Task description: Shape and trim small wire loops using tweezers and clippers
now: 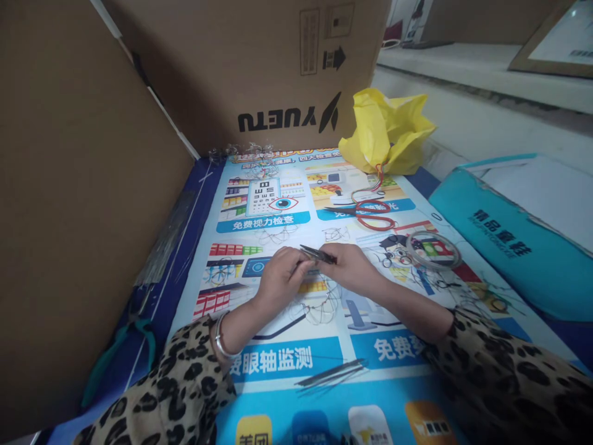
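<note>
Near the middle of the printed sheet (pixel 324 340), my left hand (pixel 283 278) is closed in a pinch, but what lies between its fingertips is too small to name. Beside it, my right hand (pixel 349 266) is wrapped round small dark pliers (pixel 319 253), whose tips point left over the left fingertips. Thin bent wire (pixel 319 306) hangs and lies just below both hands. Closer to me rests a bundle of straight dark wires (pixel 331 374). Red-handled scissors (pixel 373 213) lie beyond my right hand.
Cardboard walls (pixel 222 68) stand at the left and back. A yellow bag (pixel 386 133) sits at the back right, above a clear ring coil (pixel 433 250). A teal shoe box (pixel 504 235) is at the right. Teal-handled pliers (pixel 120 346) and a wire bundle (pixel 169 244) lie at the left.
</note>
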Available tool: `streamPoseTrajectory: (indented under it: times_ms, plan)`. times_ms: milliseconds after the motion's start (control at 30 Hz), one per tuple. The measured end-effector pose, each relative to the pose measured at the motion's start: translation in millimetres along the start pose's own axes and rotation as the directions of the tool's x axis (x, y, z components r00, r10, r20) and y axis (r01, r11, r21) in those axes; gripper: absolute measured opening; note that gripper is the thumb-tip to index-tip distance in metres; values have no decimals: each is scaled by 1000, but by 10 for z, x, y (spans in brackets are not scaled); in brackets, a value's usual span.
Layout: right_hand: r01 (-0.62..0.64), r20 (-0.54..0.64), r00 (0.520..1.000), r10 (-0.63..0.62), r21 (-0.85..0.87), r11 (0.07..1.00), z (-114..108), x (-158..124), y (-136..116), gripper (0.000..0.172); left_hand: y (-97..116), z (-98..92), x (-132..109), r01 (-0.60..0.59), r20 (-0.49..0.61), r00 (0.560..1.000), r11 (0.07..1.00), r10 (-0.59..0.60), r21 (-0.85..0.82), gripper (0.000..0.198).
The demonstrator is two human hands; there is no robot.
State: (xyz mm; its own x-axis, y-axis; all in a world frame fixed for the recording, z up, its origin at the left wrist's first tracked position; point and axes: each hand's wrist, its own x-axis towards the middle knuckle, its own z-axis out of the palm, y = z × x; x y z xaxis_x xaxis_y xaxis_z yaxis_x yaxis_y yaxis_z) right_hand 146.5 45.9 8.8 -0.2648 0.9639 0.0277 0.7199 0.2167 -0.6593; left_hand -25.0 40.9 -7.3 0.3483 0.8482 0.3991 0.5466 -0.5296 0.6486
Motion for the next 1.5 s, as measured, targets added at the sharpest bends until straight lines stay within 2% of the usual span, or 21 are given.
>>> streamPoseTrajectory:
  times_ms: [167, 467, 733, 1000, 1300, 1500]
  plan:
    - [1, 50, 999, -2, 19, 1000, -28, 5, -8, 14, -5, -5, -3, 5, 5, 1000, 999, -5, 45, 19]
    - [-7, 221, 975, -17, 108, 994, -139, 35, 28, 8, 5, -8, -5, -31, 27, 999, 996, 29, 79, 17]
    - [-57, 165, 985, 41, 94, 994, -68, 34, -40, 15, 0, -2, -9, 10, 1, 1000, 996, -11, 92, 15]
    - [-61, 108, 993, 47, 132, 989, -11, 21, -61, 16, 14, -4, -19, 82, 8, 996, 992, -83, 92, 12]
    - [-66, 106, 993, 48, 174, 983, 7, 20, -27, 21, 9, 9, -18, 115, 74, 991, 992, -110, -59, 15]
    - [-54, 111, 993, 35, 172, 984, 19, 16, -5, 16, -26, -3, -7, 97, 114, 990, 985, -81, -142, 17]
